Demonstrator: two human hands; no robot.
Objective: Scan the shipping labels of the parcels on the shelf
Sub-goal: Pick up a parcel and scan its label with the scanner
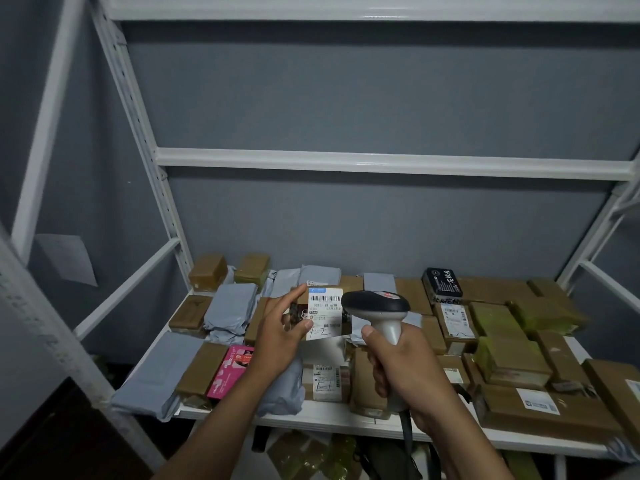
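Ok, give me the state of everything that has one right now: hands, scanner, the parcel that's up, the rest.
left hand: holds the lifted parcel, label facing the camera
lifted parcel: raised off the shelf, label readable
right hand: grips the scanner handle
scanner: head beside the label
other parcels: lying flat
shelf: crowded

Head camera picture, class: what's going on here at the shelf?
A person is scanning parcels. The left hand holds a small parcel up above the shelf, its white shipping label turned toward the camera. The right hand grips a handheld barcode scanner by the handle, its head right beside the label. Many other parcels, brown boxes and grey mailer bags, lie on the shelf, along with a pink box near the front.
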